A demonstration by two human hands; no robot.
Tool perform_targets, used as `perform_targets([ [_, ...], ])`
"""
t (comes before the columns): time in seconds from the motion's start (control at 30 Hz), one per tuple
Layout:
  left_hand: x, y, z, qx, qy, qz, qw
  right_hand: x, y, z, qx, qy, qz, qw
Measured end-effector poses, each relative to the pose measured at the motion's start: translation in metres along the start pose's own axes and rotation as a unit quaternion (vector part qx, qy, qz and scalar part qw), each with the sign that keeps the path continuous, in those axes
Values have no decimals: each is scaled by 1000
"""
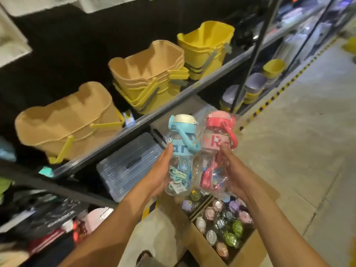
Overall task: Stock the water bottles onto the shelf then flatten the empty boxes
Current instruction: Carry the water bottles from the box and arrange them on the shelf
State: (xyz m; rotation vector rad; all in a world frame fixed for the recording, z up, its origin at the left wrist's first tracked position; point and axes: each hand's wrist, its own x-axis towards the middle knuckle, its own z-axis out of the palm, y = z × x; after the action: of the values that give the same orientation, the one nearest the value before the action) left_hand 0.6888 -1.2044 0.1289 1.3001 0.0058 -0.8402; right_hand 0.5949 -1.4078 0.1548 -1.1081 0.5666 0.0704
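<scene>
A shop aisle is seen, with a pale concrete floor (300, 143) edged by yellow-and-black tape and a dark metal shelf rack (227, 63) running along the left. Stacked tan plastic baskets (67, 120) and stacked yellow plastic baskets (204, 45) are set on the shelf, and a clear plastic lidded case (131, 162) is stored on the level below.

Two bottles are held up side by side, touching, in front of the rack. A clear water bottle with a blue cap, strap and band (181, 151) is held by the left hand (159, 174); the grip is closed round its lower body, with the thumb laid up its side to the blue band. A clear water bottle with a pink cap and strap, wrapped in crinkled film (215, 147), is held by the right hand (235, 170); that grip is likewise closed round the lower body, the thumb reaching the pink band.

Beneath the hands, an open brown cardboard box (202, 247) is placed on the floor, and wrapped bottles with pink, green and purple caps (219, 222) are packed upright inside it.
</scene>
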Motion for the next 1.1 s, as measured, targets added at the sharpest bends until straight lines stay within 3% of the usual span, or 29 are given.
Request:
perform_targets([
  [0.23, -60, -8, -64, -53, 139, 37, 988, 11, 34, 101, -63, -74, -18, 995],
  [0.4, -114, -32, -133, -68, 270, 88, 956, 6, 74, 178, -97, -118, -8, 988],
  [0.6, -218, -41, -194, -82, 315, 159, 932, -34, 135, 272, -144, -176, -20, 974],
  [0.83, -341, -65, -270, -72, 414, 185, 888, -103, 203, 372, -172, -232, -40, 957],
  [1.0, -447, -93, -324, -80, 481, 205, 849, -161, 253, 448, -217, -316, -56, 922],
  [1.1, -509, -112, -350, -112, 533, 224, 808, -197, 281, 495, -230, -373, -79, 895],
])
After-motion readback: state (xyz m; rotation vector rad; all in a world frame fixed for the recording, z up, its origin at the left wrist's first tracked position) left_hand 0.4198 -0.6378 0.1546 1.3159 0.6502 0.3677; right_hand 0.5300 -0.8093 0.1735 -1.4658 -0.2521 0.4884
